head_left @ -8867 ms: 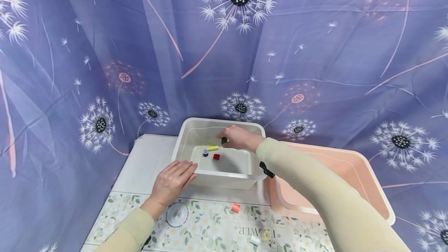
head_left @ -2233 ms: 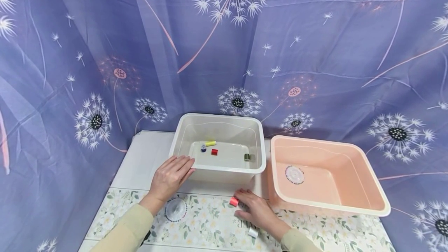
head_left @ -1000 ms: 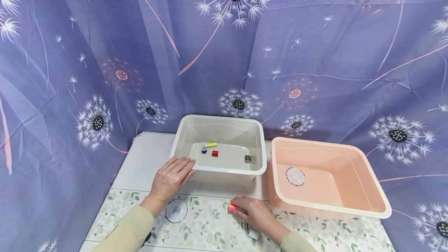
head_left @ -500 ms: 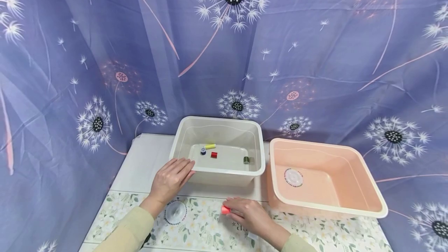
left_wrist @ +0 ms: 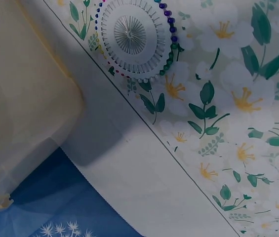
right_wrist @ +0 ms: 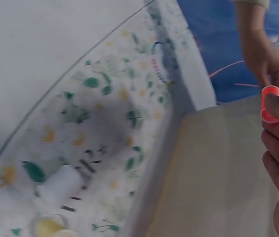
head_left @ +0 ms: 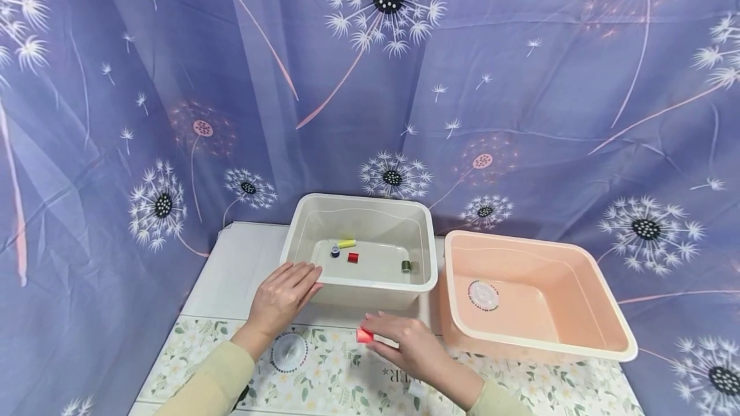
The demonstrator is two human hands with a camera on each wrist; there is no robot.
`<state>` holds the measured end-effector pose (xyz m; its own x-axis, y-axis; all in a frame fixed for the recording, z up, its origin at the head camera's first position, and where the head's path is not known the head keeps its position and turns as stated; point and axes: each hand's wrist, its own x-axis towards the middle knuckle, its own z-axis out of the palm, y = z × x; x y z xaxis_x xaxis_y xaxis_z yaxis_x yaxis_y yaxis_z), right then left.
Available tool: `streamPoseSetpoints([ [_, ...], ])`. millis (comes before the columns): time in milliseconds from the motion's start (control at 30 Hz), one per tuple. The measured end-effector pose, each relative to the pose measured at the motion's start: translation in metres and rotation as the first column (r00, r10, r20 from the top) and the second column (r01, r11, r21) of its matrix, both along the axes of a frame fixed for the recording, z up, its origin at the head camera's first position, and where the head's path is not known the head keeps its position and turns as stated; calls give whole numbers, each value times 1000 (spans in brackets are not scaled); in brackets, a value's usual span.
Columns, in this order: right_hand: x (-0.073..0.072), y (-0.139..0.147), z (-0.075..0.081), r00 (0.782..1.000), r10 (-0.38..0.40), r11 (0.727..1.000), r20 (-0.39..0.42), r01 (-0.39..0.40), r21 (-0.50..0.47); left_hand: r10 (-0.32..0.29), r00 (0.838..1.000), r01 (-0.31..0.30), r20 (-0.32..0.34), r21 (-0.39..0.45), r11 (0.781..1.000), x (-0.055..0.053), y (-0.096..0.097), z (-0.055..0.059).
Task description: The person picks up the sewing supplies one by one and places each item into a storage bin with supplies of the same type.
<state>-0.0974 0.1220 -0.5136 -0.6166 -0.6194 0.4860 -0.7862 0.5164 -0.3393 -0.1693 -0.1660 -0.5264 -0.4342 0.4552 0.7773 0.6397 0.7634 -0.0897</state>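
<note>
My right hand [head_left: 407, 343] pinches a neon-red spool of thread [head_left: 365, 335] between thumb and fingers, just in front of the grey bin [head_left: 370, 286]. In the right wrist view the same spool [right_wrist: 271, 104] overlaps the bin's side. My left hand [head_left: 281, 294] rests on the bin's front left rim with fingers laid fairly straight across it. Inside the grey bin lie a yellow spool [head_left: 347, 243], a blue spool [head_left: 335, 251], a red spool [head_left: 353, 258] and a dark green spool [head_left: 406, 266]. The left wrist view misses the left hand's fingers.
A peach bin [head_left: 537, 345] stands to the right, with a wheel of pins [head_left: 482, 295] inside. Another pin wheel [head_left: 290, 352] lies on the flowered cloth near my left forearm. A white spool [right_wrist: 62, 185] and a yellow spool [right_wrist: 49, 228] lie on the cloth. Behind hangs a blue dandelion curtain [head_left: 324, 159].
The dark green spool, earlier in my right hand, now lies in the grey bin. My right hand has picked the neon-red spool off the cloth and moved left. My left hand stays put.
</note>
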Motion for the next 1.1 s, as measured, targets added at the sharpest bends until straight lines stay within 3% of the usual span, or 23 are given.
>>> streamPoseSetpoints([
  [133,-7,-3,18,1000,11,999,-1,-11,-33,1,1000,-1,1,2,1000,-1,-1,-1],
  [300,-19,-5,40,997,34,997,-69,-38,-60,-13,1000,13,3,6,1000,-2,-1,-2],
  [533,-34,-4,68,994,45,999,-103,-46,-9,-2,1000,2,-4,6,1000,-3,-2,-2],
  [1100,-73,18,108,985,59,998,-160,-56,23,0,1000,0,-3,16,1000,-2,-1,-3],
])
